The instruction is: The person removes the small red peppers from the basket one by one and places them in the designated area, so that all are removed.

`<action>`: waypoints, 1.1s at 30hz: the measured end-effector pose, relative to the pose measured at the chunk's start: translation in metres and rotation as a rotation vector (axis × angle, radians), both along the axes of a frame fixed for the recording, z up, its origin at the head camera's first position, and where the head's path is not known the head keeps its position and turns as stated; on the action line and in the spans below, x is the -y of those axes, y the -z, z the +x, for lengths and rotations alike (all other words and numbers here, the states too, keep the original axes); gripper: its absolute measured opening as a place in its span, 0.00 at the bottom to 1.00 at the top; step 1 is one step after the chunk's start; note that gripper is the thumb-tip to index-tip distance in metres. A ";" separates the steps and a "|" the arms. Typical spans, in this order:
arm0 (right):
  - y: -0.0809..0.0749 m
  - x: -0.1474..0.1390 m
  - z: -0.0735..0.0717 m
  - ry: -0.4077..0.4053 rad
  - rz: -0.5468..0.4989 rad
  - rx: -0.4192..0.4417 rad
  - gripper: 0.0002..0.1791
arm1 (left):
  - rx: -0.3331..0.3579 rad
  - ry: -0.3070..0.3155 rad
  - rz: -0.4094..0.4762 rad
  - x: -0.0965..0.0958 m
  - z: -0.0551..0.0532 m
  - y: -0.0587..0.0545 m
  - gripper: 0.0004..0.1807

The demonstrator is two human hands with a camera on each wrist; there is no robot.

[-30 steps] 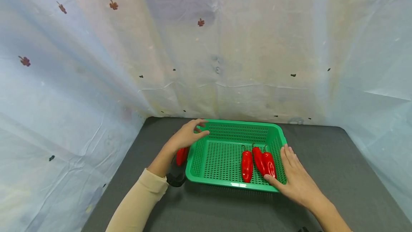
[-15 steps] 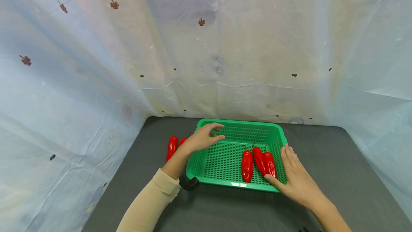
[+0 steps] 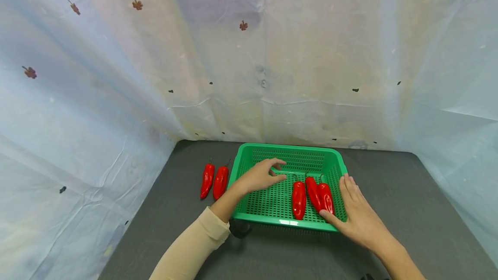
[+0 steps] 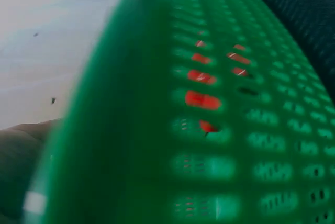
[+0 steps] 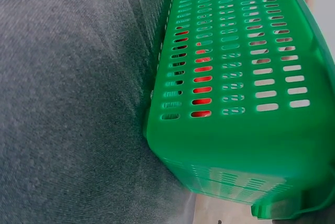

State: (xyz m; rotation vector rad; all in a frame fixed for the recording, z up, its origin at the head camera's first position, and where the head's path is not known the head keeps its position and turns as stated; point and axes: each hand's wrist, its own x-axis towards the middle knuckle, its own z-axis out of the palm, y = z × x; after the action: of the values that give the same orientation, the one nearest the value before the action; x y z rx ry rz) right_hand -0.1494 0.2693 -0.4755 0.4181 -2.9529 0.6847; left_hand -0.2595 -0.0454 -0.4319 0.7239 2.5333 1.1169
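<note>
A green plastic basket (image 3: 288,221) stands on the dark table, with 3 red peppers (image 3: 298,200) lying in its right half. My left hand (image 3: 261,176) hovers above the basket's left half, fingers loosely bent, holding nothing; it is apart from the nearest pepper. On the right, my right hand (image 3: 362,217) rests against the basket's side with its fingers straight and its thumb over the front right corner. Two more red peppers (image 3: 220,182) lie on the table left of the basket. The left wrist view shows blurred green basket wall (image 4: 131,130), with red through its slots.
The dark grey tabletop (image 3: 393,189) extends around the basket. Pale plastic sheeting (image 3: 295,64) hangs behind and on both sides. A black wrist-worn device (image 3: 240,228) hangs under my left wrist, close to the basket's front rim.
My left hand has moved right, from above the basket's left edge to over its inside. Both peppers left of the basket have come into sight. My right hand and the basket stay put.
</note>
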 end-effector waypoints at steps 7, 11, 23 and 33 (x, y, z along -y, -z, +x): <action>0.001 -0.001 -0.001 -0.002 0.003 -0.003 0.63 | -0.022 -0.005 -0.088 -0.018 0.003 0.010 0.29; 0.002 0.000 -0.001 -0.004 -0.005 0.000 0.64 | -0.036 0.001 -0.131 -0.026 0.003 0.017 0.29; -0.001 -0.001 -0.001 -0.001 -0.012 0.014 0.64 | -0.103 -0.048 -0.270 -0.047 0.004 0.042 0.29; -0.001 0.001 0.000 -0.004 -0.021 0.018 0.63 | -0.054 -0.065 -0.261 -0.050 0.007 0.050 0.30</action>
State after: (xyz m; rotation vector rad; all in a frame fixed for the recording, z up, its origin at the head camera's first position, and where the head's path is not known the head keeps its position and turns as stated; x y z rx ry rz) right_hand -0.1495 0.2682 -0.4742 0.4180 -2.9595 0.7234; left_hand -0.2522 0.0042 -0.4818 0.6140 2.6971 0.7726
